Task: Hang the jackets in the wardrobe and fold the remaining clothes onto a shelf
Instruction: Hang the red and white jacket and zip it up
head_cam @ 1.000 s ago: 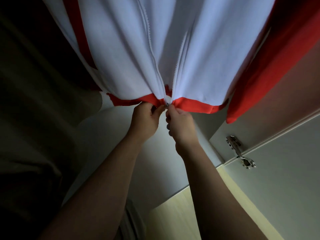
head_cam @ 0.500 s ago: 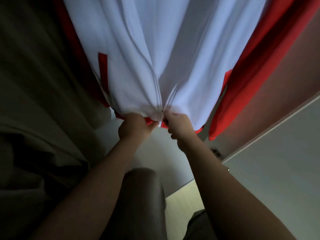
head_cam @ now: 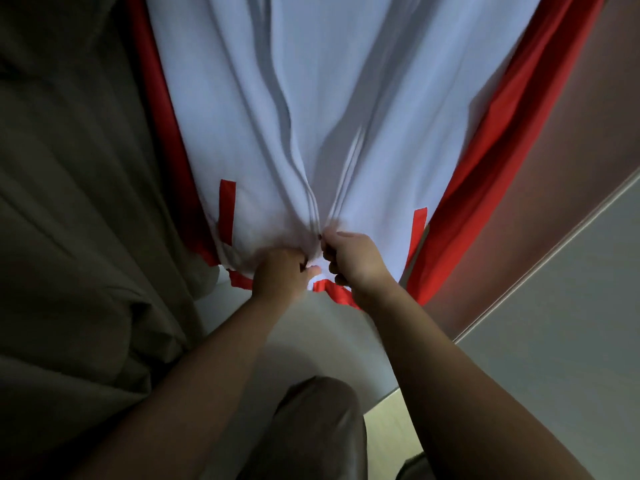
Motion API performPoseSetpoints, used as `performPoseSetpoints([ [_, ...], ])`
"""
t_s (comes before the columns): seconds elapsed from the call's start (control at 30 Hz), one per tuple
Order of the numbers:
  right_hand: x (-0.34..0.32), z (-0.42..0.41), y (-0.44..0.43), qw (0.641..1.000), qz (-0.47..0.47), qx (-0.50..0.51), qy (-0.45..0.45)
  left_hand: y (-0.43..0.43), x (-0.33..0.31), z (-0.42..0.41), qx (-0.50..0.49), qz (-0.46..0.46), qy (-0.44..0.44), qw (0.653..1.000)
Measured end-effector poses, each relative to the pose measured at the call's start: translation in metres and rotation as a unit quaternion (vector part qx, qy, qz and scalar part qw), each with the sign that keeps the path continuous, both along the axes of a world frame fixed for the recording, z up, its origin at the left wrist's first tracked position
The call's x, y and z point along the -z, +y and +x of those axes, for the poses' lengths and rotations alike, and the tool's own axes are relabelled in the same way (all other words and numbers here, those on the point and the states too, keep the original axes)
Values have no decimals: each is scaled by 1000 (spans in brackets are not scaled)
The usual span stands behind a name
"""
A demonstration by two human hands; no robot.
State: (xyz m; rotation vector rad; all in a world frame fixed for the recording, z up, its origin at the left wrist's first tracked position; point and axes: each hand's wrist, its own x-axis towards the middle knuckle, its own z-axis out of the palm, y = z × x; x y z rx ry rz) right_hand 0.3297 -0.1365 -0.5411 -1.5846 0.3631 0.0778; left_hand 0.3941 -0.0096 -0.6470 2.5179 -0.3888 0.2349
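The white jacket (head_cam: 329, 116) with red trim already hangs in the wardrobe. It fills the upper part of the view, and its two front panels are drawn down into a taut point, so for this garment the hanging step looks done and only the fastening remains. To the left of the jacket hangs a dark garment (head_cam: 69, 202); whether it is another jacket cannot be told in the dim light. To the jacket's right stands the pale wardrobe door (head_cam: 561, 323), open.

At the jacket's lower edge, the left hand (head_cam: 277, 275) grips the hem of the left front panel, its fingers (head_cam: 301, 265) curled tightly into the cloth. Just beside it, the right hand (head_cam: 356, 261) pinches the foot of the zip (head_cam: 313, 216) between thumb and curled fingers; the slider itself is hidden. Above the hands the zip teeth appear to lie together only a short way, so the zipping seems barely started.

No other jackets or loose clothes show, and no shelf with folded things is in view. How much hanging and folding is left cannot be judged from here.
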Motion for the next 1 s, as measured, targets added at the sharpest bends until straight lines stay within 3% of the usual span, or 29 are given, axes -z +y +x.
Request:
performPoseSetpoints([
  [0.13,-8,-10,-3,996,-85,-20,-1,-5,-26,-11,16,-123,-62,990],
  [0.33,-52,0,-4,996,-50,-11,-79,-1,-34,-9,-6,-88,-48,995],
  [0.53,-75,-4,-7,993,-69,-48,-80,-16,-85,-11,-4,-191,-116,975],
  [0.77,-113,1,-11,986,-120,-19,-118,-17,-101,-13,-17,-142,-100,985],
  [0.9,-124,-4,-5,982,-134,-61,-122,-22,-136,-14,-36,-237,-167,956],
  [1.0,-151,4,-4,987,-86,-4,-135,-19,-147,-12,-23,-209,-171,963],
])
